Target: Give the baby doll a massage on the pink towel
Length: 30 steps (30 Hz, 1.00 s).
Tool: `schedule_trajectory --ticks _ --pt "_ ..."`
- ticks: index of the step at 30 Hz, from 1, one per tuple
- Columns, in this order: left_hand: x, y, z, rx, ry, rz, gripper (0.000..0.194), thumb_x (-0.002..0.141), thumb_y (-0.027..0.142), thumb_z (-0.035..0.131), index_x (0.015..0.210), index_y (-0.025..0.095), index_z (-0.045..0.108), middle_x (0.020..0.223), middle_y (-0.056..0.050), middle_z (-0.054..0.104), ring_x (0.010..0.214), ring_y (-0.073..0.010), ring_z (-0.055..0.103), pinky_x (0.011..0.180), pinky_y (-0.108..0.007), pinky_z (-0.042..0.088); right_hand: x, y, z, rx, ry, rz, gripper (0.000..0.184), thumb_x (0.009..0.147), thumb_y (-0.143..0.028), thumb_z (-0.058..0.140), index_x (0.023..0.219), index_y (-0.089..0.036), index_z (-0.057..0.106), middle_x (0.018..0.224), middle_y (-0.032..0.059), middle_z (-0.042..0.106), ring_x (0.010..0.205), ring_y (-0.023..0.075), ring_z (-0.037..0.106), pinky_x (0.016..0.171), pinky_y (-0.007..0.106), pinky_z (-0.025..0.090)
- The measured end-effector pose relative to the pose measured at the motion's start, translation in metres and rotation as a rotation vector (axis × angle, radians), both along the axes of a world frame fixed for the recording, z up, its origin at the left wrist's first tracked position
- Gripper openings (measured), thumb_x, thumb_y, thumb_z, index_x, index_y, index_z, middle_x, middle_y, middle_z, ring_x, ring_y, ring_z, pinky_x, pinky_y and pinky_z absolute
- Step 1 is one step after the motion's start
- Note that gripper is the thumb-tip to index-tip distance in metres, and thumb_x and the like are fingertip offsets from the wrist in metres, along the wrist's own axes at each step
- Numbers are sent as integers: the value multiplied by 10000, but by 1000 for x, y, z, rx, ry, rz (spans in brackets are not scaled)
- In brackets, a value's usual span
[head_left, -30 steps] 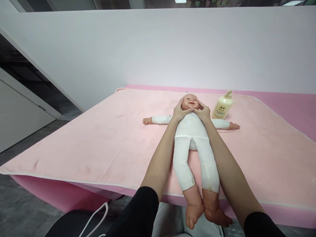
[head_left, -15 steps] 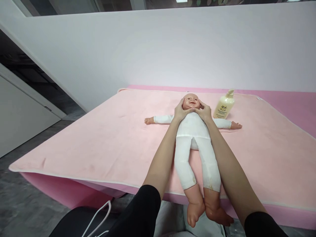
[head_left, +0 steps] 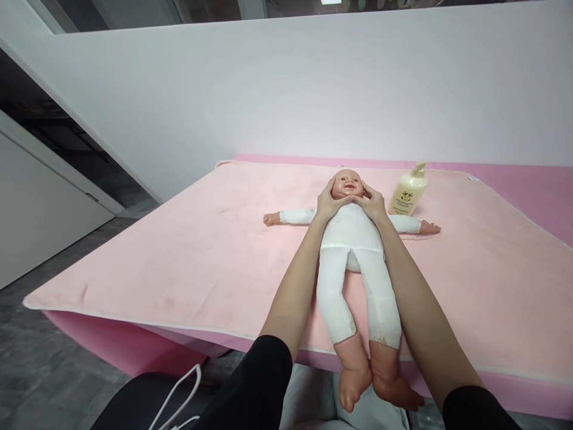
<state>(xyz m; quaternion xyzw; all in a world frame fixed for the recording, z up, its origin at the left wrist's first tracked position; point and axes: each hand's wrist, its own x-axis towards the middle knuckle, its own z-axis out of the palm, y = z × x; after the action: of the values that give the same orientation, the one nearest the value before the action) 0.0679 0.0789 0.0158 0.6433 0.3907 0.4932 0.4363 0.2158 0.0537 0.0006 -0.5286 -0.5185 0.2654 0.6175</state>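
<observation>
A baby doll [head_left: 351, 230] with a white cloth body lies face up on a pink mat [head_left: 188, 239], arms spread wide. Its lower legs hang past the mat's near edge. My left hand [head_left: 329, 202] cups the left side of the doll's head, and my right hand [head_left: 372, 203] cups the right side. Both thumbs meet under the chin, while the fingers curve along the cheeks and are partly hidden behind the head. Just right of my right hand stands a pale yellow pump bottle [head_left: 407, 192], behind the doll's outstretched arm.
A white wall [head_left: 286, 89] rises behind the mat. Below the mat's near edge, a white cable [head_left: 179, 394] loops at the lower left. Grey floor [head_left: 54, 358] shows at the left, beside a white door or panel [head_left: 45, 209].
The view has shifted very slightly. Both hands stay on the doll's head, and the doll and bottle keep their places.
</observation>
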Motion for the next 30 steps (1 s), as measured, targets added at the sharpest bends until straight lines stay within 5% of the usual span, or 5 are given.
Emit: schedule_trajectory --ticks 15,30 --pt "1 7 -4 6 -35 -20 853 567 359 769 1315 151 414 1374 -102 415 1270 -231 382 1046 -280 305 3 1 -4 11 48 26 778 590 -352 742 1264 -69 473 1293 144 474 1163 218 491 1022 348 370" --pt "0 20 -13 138 124 -61 649 801 383 523 1365 135 318 1432 -69 326 1325 -168 293 1093 -262 237 10 4 -6 19 -11 107 721 665 -481 657 1275 -140 482 1280 78 500 1216 224 440 1061 368 317"
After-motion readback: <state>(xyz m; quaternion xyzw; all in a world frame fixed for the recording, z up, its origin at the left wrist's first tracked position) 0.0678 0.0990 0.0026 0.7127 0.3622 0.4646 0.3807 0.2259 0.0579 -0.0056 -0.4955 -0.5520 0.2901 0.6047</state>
